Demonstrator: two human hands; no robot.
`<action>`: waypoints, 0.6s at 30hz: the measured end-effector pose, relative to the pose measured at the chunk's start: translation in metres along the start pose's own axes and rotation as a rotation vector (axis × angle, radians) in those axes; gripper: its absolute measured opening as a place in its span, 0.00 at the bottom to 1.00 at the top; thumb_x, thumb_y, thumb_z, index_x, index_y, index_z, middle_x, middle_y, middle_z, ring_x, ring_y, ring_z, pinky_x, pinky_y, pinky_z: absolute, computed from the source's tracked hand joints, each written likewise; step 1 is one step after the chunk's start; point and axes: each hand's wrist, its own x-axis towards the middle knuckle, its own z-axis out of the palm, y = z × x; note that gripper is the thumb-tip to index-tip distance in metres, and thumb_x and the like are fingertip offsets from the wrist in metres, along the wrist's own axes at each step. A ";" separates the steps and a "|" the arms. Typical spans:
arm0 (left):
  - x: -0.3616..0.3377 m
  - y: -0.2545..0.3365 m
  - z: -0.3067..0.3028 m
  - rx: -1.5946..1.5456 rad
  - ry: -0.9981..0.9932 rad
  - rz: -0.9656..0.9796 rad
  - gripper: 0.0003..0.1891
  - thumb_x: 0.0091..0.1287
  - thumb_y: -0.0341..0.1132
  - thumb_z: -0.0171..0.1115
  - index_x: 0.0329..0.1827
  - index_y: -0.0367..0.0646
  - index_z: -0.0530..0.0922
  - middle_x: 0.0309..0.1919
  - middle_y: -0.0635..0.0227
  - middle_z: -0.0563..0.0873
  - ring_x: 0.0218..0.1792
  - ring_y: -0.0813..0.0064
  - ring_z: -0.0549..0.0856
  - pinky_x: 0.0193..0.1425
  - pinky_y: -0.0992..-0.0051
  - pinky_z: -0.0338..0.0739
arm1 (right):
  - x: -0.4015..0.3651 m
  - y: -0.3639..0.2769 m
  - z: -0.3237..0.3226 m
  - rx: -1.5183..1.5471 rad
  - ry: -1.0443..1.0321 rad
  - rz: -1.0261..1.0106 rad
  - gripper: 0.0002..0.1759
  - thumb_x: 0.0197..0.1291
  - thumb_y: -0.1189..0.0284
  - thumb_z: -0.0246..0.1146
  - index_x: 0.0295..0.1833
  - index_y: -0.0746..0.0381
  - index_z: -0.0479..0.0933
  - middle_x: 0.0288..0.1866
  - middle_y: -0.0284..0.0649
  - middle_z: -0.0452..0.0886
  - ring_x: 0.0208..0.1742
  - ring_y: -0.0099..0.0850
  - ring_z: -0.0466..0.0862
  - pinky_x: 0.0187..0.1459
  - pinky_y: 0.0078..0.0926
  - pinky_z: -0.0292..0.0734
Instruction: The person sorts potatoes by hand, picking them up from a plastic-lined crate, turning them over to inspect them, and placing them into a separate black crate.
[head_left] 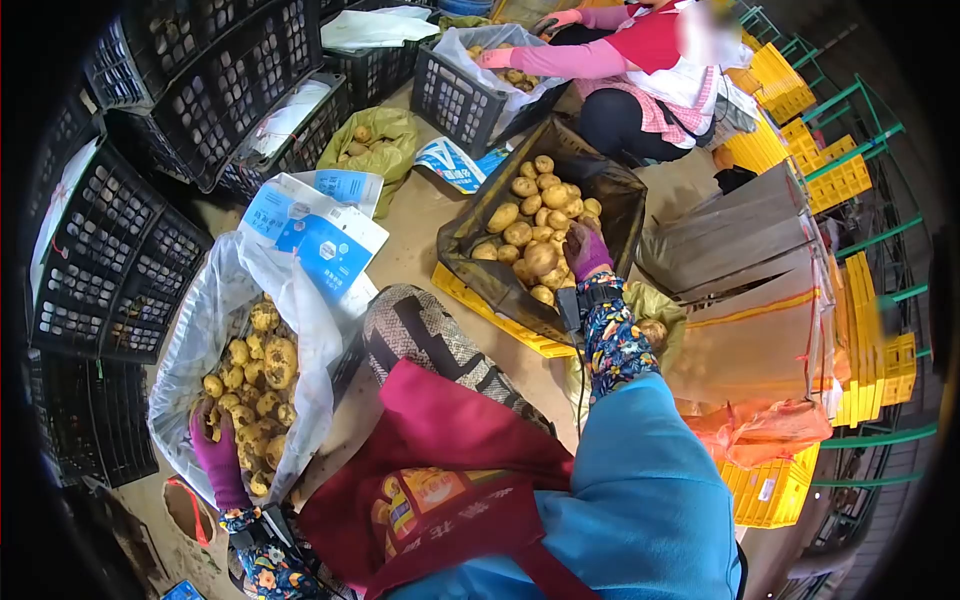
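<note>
My left hand (217, 455), in a purple glove, is in the white-lined crate (335, 350) at the left, against dirt-covered potatoes (262, 375); its fingers are curled, and what they hold is unclear. My right hand (587, 250), also gloved in purple, touches the heap of cleaner potatoes (540, 232) in the black-lined yellow crate (458, 297). The fingers of that hand point down among the potatoes and are partly hidden. Blue and white printed cardboard (318, 240) lies over the far edge of the white-lined crate.
Black crates (110, 255) are stacked at the left. A green sack (375, 150) holds potatoes. Another person (640, 80) crouches beyond, hands at a lined black crate (455, 100). A grey-lined container (740, 290) and an orange bag (760, 430) stand at the right.
</note>
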 end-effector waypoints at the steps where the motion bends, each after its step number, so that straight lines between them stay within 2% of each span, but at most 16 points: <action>1: 0.001 -0.008 0.001 -0.031 0.005 0.000 0.21 0.63 0.26 0.65 0.60 0.36 0.76 0.58 0.60 0.80 0.60 0.65 0.78 0.67 0.68 0.70 | 0.000 -0.005 0.018 -0.194 -0.017 -0.069 0.16 0.61 0.81 0.58 0.54 0.59 0.77 0.50 0.41 0.79 0.45 0.30 0.81 0.48 0.27 0.77; 2: 0.004 -0.018 -0.001 -0.069 0.015 -0.055 0.22 0.64 0.26 0.65 0.62 0.36 0.75 0.60 0.59 0.79 0.61 0.65 0.78 0.68 0.68 0.70 | -0.001 -0.009 0.037 -0.387 -0.021 -0.141 0.14 0.63 0.80 0.57 0.53 0.58 0.78 0.48 0.38 0.79 0.42 0.26 0.81 0.45 0.25 0.76; 4: 0.005 -0.038 -0.004 -0.150 0.033 -0.169 0.24 0.64 0.25 0.64 0.65 0.36 0.73 0.63 0.59 0.78 0.63 0.66 0.77 0.68 0.68 0.69 | 0.003 -0.044 0.149 -0.586 0.177 -0.009 0.20 0.60 0.74 0.62 0.59 0.58 0.75 0.46 0.36 0.79 0.35 0.22 0.77 0.39 0.21 0.74; 5: 0.007 -0.034 -0.003 -0.181 0.047 -0.130 0.25 0.65 0.25 0.64 0.66 0.35 0.72 0.64 0.59 0.77 0.64 0.66 0.76 0.69 0.68 0.69 | 0.004 -0.064 0.208 -0.673 0.265 0.070 0.24 0.58 0.71 0.65 0.62 0.59 0.74 0.46 0.35 0.79 0.32 0.19 0.75 0.35 0.20 0.72; 6: 0.010 -0.030 -0.006 -0.212 0.057 -0.091 0.26 0.65 0.25 0.63 0.67 0.34 0.71 0.65 0.58 0.76 0.65 0.67 0.75 0.69 0.68 0.69 | 0.013 -0.070 0.258 -0.581 0.134 -0.020 0.27 0.57 0.74 0.64 0.64 0.59 0.72 0.38 0.33 0.78 0.30 0.20 0.74 0.32 0.19 0.70; 7: 0.012 -0.022 -0.008 -0.242 0.067 -0.055 0.26 0.66 0.24 0.62 0.68 0.34 0.70 0.66 0.58 0.75 0.66 0.67 0.75 0.70 0.68 0.68 | 0.024 -0.072 0.305 -0.554 -0.017 0.026 0.27 0.56 0.75 0.65 0.63 0.60 0.72 0.33 0.31 0.76 0.32 0.21 0.75 0.33 0.19 0.71; 9: 0.013 -0.006 -0.013 -0.274 0.065 -0.073 0.26 0.67 0.25 0.61 0.69 0.33 0.69 0.66 0.57 0.75 0.66 0.67 0.74 0.70 0.68 0.68 | 0.047 -0.051 0.392 -0.541 -0.348 0.059 0.28 0.55 0.76 0.65 0.63 0.59 0.73 0.35 0.32 0.77 0.37 0.23 0.79 0.40 0.21 0.76; 10: 0.013 0.001 -0.017 -0.270 0.066 -0.075 0.25 0.68 0.25 0.61 0.69 0.33 0.69 0.66 0.57 0.75 0.66 0.67 0.74 0.70 0.68 0.68 | 0.046 -0.040 0.441 -0.525 -0.601 0.055 0.31 0.53 0.75 0.66 0.66 0.58 0.70 0.37 0.34 0.78 0.37 0.23 0.79 0.41 0.22 0.77; 11: 0.013 0.010 -0.022 -0.266 0.073 -0.079 0.25 0.68 0.25 0.60 0.69 0.33 0.69 0.66 0.57 0.75 0.66 0.67 0.75 0.70 0.68 0.68 | 0.024 -0.035 0.494 -0.479 -0.732 0.163 0.37 0.52 0.75 0.67 0.70 0.59 0.65 0.43 0.38 0.79 0.40 0.23 0.80 0.42 0.23 0.77; 12: 0.014 0.023 -0.027 -0.213 0.076 -0.095 0.24 0.68 0.26 0.60 0.68 0.33 0.70 0.65 0.56 0.75 0.66 0.66 0.75 0.70 0.68 0.69 | 0.017 0.023 0.528 -0.724 -0.849 -0.092 0.40 0.51 0.73 0.68 0.72 0.59 0.62 0.47 0.42 0.79 0.43 0.26 0.81 0.44 0.25 0.78; 14: 0.012 0.050 -0.034 -0.204 0.138 -0.069 0.24 0.68 0.26 0.61 0.67 0.33 0.71 0.64 0.56 0.76 0.65 0.67 0.76 0.69 0.68 0.70 | -0.001 0.084 0.582 -0.875 -1.110 -0.114 0.42 0.52 0.65 0.69 0.73 0.60 0.62 0.50 0.47 0.80 0.47 0.32 0.82 0.47 0.29 0.78; 15: 0.010 0.064 -0.040 -0.152 0.168 -0.071 0.23 0.67 0.26 0.61 0.66 0.34 0.72 0.63 0.58 0.78 0.63 0.68 0.77 0.68 0.69 0.70 | -0.018 0.088 0.611 -0.792 -1.261 0.145 0.42 0.53 0.59 0.69 0.72 0.61 0.64 0.49 0.49 0.82 0.48 0.35 0.83 0.47 0.32 0.78; 16: 0.010 0.069 -0.043 -0.256 0.210 -0.115 0.23 0.66 0.27 0.62 0.65 0.35 0.73 0.62 0.59 0.79 0.61 0.69 0.78 0.67 0.70 0.71 | -0.027 0.103 0.632 -0.708 -1.311 0.304 0.37 0.56 0.59 0.68 0.69 0.61 0.67 0.45 0.46 0.81 0.44 0.33 0.81 0.43 0.30 0.76; 17: 0.009 0.070 -0.047 -0.274 0.231 -0.159 0.23 0.66 0.28 0.64 0.65 0.36 0.74 0.61 0.60 0.79 0.61 0.70 0.78 0.67 0.70 0.71 | -0.036 0.117 0.652 -0.631 -1.345 0.466 0.32 0.58 0.58 0.66 0.65 0.62 0.70 0.41 0.43 0.81 0.39 0.32 0.80 0.39 0.29 0.74; 18: 0.008 0.069 -0.053 -0.329 0.256 -0.203 0.23 0.65 0.29 0.65 0.64 0.36 0.74 0.60 0.61 0.79 0.62 0.71 0.78 0.67 0.71 0.71 | -0.026 0.141 0.666 -0.572 -1.261 0.529 0.22 0.63 0.64 0.64 0.60 0.61 0.75 0.34 0.36 0.79 0.30 0.24 0.75 0.30 0.22 0.69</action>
